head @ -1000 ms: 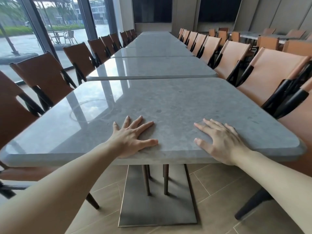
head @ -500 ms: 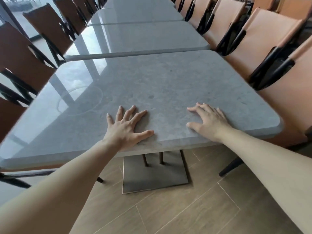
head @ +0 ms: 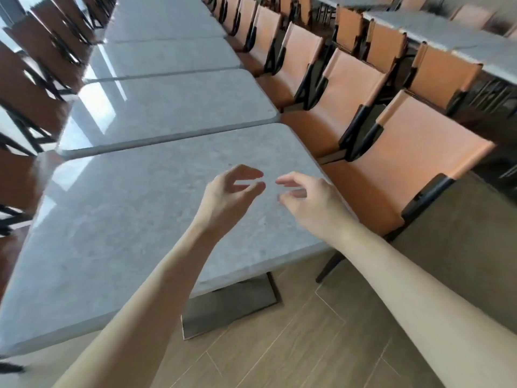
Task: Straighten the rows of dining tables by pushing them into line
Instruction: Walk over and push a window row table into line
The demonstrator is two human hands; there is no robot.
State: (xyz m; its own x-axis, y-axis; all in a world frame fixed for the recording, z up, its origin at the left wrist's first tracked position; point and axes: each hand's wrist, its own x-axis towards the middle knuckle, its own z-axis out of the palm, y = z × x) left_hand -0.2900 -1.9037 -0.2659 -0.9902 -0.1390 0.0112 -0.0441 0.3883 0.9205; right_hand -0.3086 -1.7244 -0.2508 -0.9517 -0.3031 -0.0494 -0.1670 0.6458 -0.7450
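Wood-look floor tiles (head: 293,345) fill the near ground, and on them sits the flat dark base plate (head: 232,306) of the nearest grey stone surface (head: 112,233), whose post is hidden under the top. Both bare forearms reach in over this surface from the near edge. The left hand (head: 226,197) and the right hand (head: 310,203) are held close together, fingers loosely curled and relaxed, holding nothing; whether they touch the stone or are lifted off it is hard to tell, as both are blurred. The far edge of this surface lies just beside the next surface (head: 173,107), with only a thin seam between them, and its right corner juts out past the next one's corner. Further surfaces (head: 165,56) continue the row away. Tan chairs (head: 414,161) line the right side, darker brown chairs (head: 33,88) the left, these cut off by the frame and smeared. At far right a second row of surfaces (head: 453,32) with more chairs is partly cropped.
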